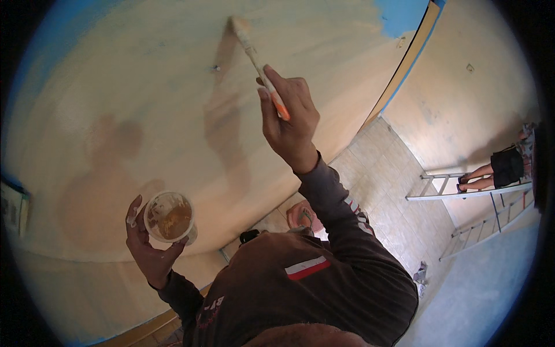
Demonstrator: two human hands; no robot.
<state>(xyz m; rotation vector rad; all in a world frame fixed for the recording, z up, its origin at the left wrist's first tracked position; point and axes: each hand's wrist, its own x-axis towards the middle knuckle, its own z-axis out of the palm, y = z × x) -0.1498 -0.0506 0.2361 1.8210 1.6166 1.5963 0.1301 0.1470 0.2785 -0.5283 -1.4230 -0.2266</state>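
Note:
A paintbrush point(252, 54) with an orange-tipped handle is in my right hand point(293, 115), closed around the lower handle. Its bristles meet, or nearly meet, the beige-painted wall point(173, 75), high up. My left hand point(151, 250) is wrapped around a whitish plastic tub point(191, 217), tilted so that its mouth shows. Inside lies tan paint point(175, 222), with smears up the inner side. Paint specks mark the fingers of the left hand. Blue patches show at the wall's upper left and upper right.
To the right, another person point(506, 168) stands on a stepladder point(474, 192). A wooden frame strip point(399, 75) runs beside the wall's right edge. Below, on the tiled floor point(378, 168), stands a pinkish container point(299, 215). A small fixture point(217, 68) sticks out of the wall.

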